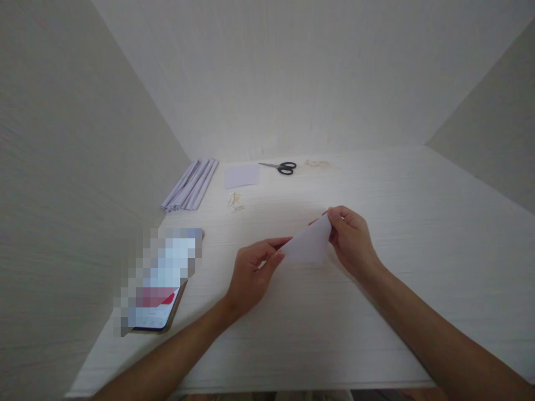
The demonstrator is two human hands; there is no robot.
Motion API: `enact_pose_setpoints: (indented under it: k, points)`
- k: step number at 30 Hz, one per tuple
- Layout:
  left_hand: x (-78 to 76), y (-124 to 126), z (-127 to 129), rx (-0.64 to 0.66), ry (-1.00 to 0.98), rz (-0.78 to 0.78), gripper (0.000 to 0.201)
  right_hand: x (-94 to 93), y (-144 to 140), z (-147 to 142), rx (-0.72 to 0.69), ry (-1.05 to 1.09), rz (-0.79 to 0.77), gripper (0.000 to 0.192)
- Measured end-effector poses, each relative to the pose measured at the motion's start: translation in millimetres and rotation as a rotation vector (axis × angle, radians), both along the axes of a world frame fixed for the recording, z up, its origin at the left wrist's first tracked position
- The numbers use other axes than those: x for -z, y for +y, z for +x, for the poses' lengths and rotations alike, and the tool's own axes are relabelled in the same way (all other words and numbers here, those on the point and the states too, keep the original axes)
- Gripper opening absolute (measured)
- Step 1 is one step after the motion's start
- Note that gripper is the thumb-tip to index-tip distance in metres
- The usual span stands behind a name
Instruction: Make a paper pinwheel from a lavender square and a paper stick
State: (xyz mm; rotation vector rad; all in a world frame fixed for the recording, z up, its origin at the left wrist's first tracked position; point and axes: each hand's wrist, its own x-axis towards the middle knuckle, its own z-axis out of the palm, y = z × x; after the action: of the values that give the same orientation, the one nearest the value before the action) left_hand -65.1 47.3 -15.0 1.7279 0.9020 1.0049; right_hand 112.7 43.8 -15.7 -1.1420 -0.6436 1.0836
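Just below the centre of the frame, the person holds a small sheet of white paper [308, 244] above the pale wooden desk [418, 234]. The left hand [251, 275] has thumb and forefinger pinched together on the sheet's lower left corner; the right hand [351, 239] has its fingers closed on the upper right corner, so the paper spans tilted between them. It looks like a fold or roll being formed. To do that well, both pinches should sit near the very tips of the corners, the sheet should be kept taut without creasing, and the edges should be matched before any pressure is put on the line.

Toward the upper left lies a bundle of rolled paper tubes [191, 185], with a flat lilac sheet [241, 175] just beside it and black-handled scissors [281, 166] further right. Small pale bits [234, 201] sit below the sheet; what they are cannot be told. A phone [156, 281], its screen blurred, rests at lower left.
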Motion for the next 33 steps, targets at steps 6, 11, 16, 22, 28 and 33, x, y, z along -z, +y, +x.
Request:
enact_pose_setpoints:
  k: [6,11,16,22,28,33]
  points:
    - [-0.4,7,-2,0.09,-0.153,-0.15,0.021,-8.3,0,-2,-0.027,0.125,-0.072,0.022]
    - [4.1,10,-4,0.177,-0.335,-0.312,0.018,-12.9,-1,-3,-0.075,0.237,-0.15,0.019]
    - [3.9,8,-3,0.225,-0.515,-0.442,0.016,-16.6,-3,-7,-0.104,0.335,-0.198,0.018]
    - [1.6,9,-1,0.241,-0.589,-0.525,0.018,-16.3,-2,-9,-0.131,0.415,-0.258,0.019]
    - [2.3,22,-4,0.161,-0.156,-0.382,0.017,-1.1,4,10,-0.126,0.054,-0.184,0.018]
    - [2.7,23,-4,0.066,0.308,-0.106,0.023,11.0,12,24,-0.101,-0.768,-0.14,0.018]
